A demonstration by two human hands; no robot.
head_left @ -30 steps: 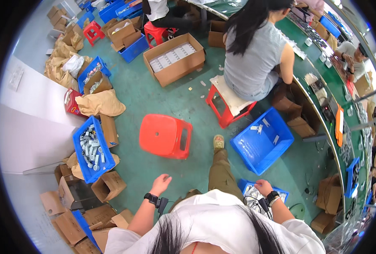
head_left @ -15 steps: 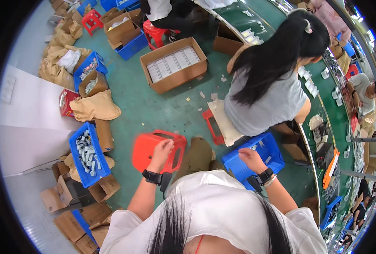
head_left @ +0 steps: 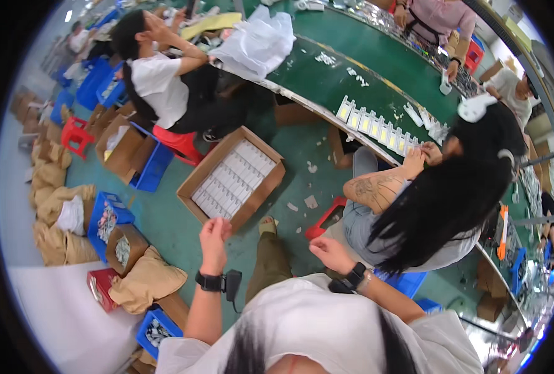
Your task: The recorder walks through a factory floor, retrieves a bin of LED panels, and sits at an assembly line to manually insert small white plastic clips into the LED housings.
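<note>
My left hand [head_left: 214, 234] is raised beside the near edge of an open cardboard box [head_left: 271, 177]. Its fingers are curled together, and nothing shows in them. White rectangular parts [head_left: 233, 177] lie in rows inside that box, which stands on the floor. My right hand [head_left: 332, 254] hovers near a seated co-worker in a grey shirt, next to a red stool [head_left: 322, 219]. Those fingers are also bent closed, with no object visible. Each wrist wears a black strap with a small black unit. Neither hand appears to touch anything.
A green-topped workbench [head_left: 327, 68] runs along the far side, carrying a row of white parts [head_left: 377, 128] and a white plastic bag [head_left: 258, 43]. Another co-worker sits on a red stool [head_left: 180, 143] at far left. Blue bins [head_left: 152, 165], cartons and brown sacks [head_left: 149, 280] line the left.
I have moved forward and my view has turned rightward. The box of white parts is now close to my left hand. The red stool formerly beside my left hand has left view.
</note>
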